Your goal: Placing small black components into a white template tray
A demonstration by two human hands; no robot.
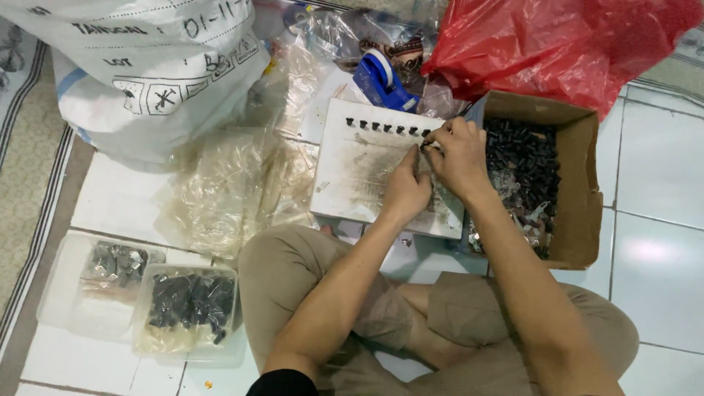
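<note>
Fingertips of both hands meet over the upper right corner of a white board [352, 176] that lies on the tiled floor [660, 176] before a person sitting cross-legged. The left hand [408, 187] and the right hand [458, 154] pinch together on a small dark part [425, 146], too small to make out. It sits at the end of a row of small black pieces [389, 127] standing along the board's top edge. Just right of the board, an open cardboard box [579, 183] holds a heap of similar dark parts. Clear plastic tubs [187, 304] with more of them stand at lower left. A slip could likely drop the part into the heap, or a nudge from the wrist might topple the row.
</note>
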